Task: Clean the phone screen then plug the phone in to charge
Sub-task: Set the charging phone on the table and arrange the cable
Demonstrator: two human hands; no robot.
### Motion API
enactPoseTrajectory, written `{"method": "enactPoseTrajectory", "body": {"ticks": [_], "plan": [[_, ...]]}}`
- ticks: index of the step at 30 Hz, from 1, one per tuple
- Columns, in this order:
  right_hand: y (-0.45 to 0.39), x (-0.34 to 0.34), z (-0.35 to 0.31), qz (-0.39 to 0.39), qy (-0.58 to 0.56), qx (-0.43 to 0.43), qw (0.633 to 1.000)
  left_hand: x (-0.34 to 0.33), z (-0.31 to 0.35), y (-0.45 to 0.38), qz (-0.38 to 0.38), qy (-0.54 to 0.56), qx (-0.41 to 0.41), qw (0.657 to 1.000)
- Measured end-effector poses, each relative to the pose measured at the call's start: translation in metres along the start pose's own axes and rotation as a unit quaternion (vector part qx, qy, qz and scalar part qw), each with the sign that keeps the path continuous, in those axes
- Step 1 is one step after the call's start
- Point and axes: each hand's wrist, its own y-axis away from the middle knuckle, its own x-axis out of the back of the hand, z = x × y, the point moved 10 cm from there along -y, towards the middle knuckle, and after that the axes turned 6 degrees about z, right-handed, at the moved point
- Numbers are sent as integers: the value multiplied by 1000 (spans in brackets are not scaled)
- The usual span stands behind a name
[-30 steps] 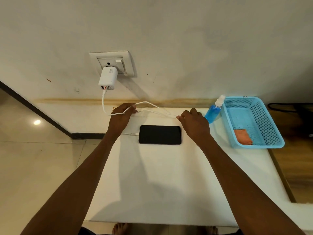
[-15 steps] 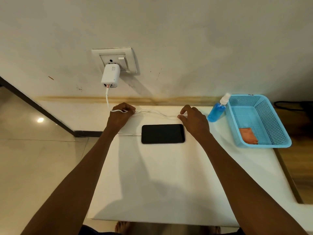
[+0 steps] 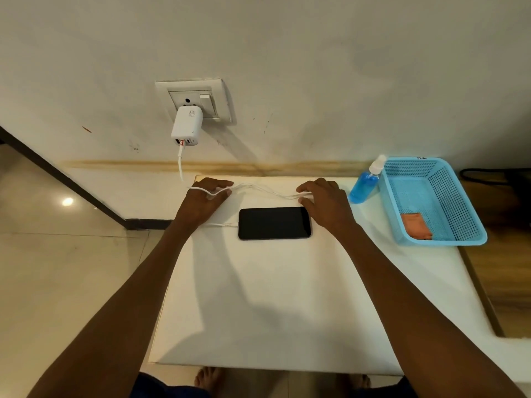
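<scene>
**Phone lying plugged in at frame centre, both hands holding the slack cable above it**

The phone [image 3: 274, 223] is lying flat, dark screen upward, near the centre of the frame on the white table [image 3: 273, 305]. A white cable [image 3: 264, 189] is entering its left end; from there it is passing under the left hand, running in loose loops across the table just above the phone, and rising at upper left of centre to the white charger [image 3: 186, 126]. The charger is sitting in the wall socket [image 3: 195, 99], with a switch to the right of it.

The left hand [image 3: 205, 201] is resting just left of the phone, its fingers curled and closing lightly on a loop of the cable. The right hand [image 3: 326, 203] is lying at the phone's upper right corner, its fingers bent with cable strands passing between the fingertips [image 3: 303, 196].

At the right of the frame, a spray bottle [image 3: 363, 186] of blue liquid is standing just beside a blue basket [image 3: 459, 239], which is holding an orange cloth [image 3: 416, 225] in its lower part. Bare feet [image 3: 208, 379] are showing at the bottom edge.
</scene>
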Motion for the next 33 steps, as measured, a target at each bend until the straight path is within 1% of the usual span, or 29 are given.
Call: {"method": "enactPoseTrajectory", "body": {"ticks": [3,5,8,10,13,17,18,20,23,25,28,31,33], "plan": [[4,4,-2,1,19,11,1000,0,0,1,2,-1,8,1000],[4,9,-5,2,23,17,1000,-1,1,1,-10,-1,13,1000],[5,14,-11,5,12,20,1000,-4,6,4,-35,-45,-4,998],[7,17,-16,9,6,31,999,-1,9,7,-37,-57,-10,998],[14,25,-22,22,-13,55,998,6,6,13,-43,-62,14,997],[33,47,-30,81,-14,85,993,20,1,32,-29,-100,48,993],[39,50,-32,83,-17,94,992,23,0,38,-23,-108,59,992],[49,48,-34,55,-40,86,994,29,-3,52,-14,-127,82,988],[56,30,-9,-51,-50,-20,997,32,-13,73,-8,-122,139,983],[68,22,8,-106,-25,-58,992,32,-18,86,-20,-130,170,977],[80,15,23,-134,-6,-76,988,27,-19,99,-39,-144,186,971],[79,10,26,-140,28,-67,987,21,-20,108,-47,-174,200,963],[76,3,27,-172,42,-58,982,14,-20,114,-66,-208,203,955]]}}
